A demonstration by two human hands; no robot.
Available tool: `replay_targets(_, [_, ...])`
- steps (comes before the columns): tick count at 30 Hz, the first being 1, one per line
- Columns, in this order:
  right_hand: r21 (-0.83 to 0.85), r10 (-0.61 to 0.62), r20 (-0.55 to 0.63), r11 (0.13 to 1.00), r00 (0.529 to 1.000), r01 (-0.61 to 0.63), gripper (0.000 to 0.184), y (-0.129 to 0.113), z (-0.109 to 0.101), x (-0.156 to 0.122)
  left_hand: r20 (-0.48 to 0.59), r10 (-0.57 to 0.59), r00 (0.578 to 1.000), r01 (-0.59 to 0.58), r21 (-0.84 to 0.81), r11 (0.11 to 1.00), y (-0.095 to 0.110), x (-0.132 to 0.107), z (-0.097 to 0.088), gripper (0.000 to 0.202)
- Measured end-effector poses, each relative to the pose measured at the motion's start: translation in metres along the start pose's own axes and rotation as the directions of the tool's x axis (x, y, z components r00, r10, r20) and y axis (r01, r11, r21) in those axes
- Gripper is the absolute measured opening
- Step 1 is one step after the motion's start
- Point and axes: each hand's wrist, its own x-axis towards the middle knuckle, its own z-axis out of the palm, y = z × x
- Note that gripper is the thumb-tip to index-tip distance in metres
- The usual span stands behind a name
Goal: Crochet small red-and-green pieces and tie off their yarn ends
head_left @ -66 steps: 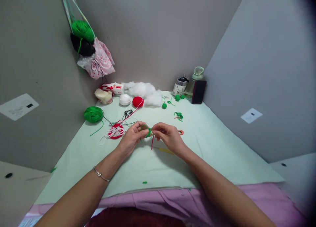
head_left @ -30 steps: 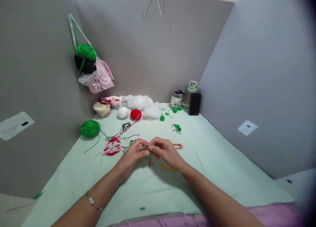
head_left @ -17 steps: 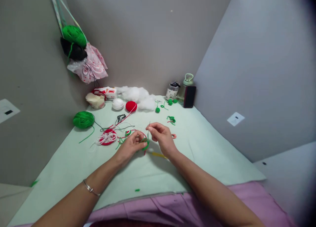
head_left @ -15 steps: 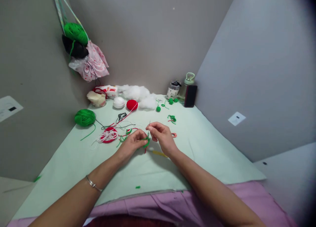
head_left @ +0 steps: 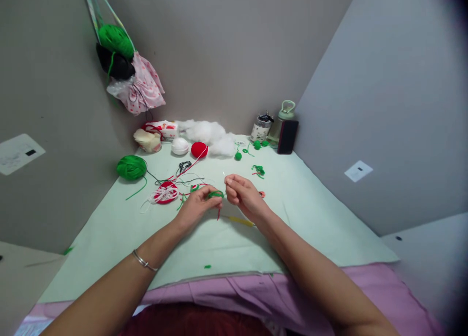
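My left hand point(head_left: 194, 209) pinches a small green crocheted piece point(head_left: 215, 195) with a red yarn tail hanging from it. Just to its right, my right hand point(head_left: 244, 196) is closed on a thin needle point(head_left: 224, 174) whose tip points up and away. Both hands hover over the pale green table cover point(head_left: 300, 219). A yellow-handled crochet hook point(head_left: 240, 221) lies under my right wrist. A red disc wrapped in white yarn point(head_left: 165, 194) lies left of my left hand.
A green yarn ball point(head_left: 131, 167) sits at the left edge. At the back are white stuffing point(head_left: 210, 132), a red ball point(head_left: 199, 149), a white ball point(head_left: 180, 146), a jar point(head_left: 260, 128), a bottle point(head_left: 284, 117) and a dark phone point(head_left: 287, 136). A bag of yarn point(head_left: 127, 77) hangs on the wall.
My right hand has drawn the needle up and slightly away from the green piece. The left hand keeps its pinch. The head view shifted a little.
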Motion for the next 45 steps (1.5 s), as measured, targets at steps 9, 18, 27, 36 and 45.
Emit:
replay_targets(9, [-0.064,-0.112,-0.102,0.992,0.988,0.106,0.023,-0.012,-0.012,-0.002,-0.123,-0.003,0.992,0.002,-0.008,1.000,-0.002,0.005,-0.007,0.026])
replay_targets(18, [-0.744,-0.455,0.150,0.533,0.878,0.403,0.013,-0.011,-0.013,-0.010,-0.167,0.015,0.986,-0.031,-0.091,0.995,-0.001,0.007,-0.013,0.026])
replay_targets(27, [-0.860,-0.412,0.298,0.277,0.861,0.430,0.015,-0.009,-0.011,-0.014,-0.170,-0.002,0.985,-0.011,-0.073,0.997,0.005,0.005,-0.013,0.028])
replay_targets(36, [-0.887,-0.368,0.296,0.235,0.882,0.396,0.017,-0.010,-0.010,-0.015,-0.186,0.034,0.982,-0.033,0.007,0.999,0.009,0.004,-0.011,0.025])
replay_targets(45, [-0.847,-0.330,0.248,0.383,0.911,0.369,0.014,-0.003,-0.008,-0.012,-0.201,0.036,0.979,-0.022,0.071,0.997,0.008,0.003,-0.010,0.023])
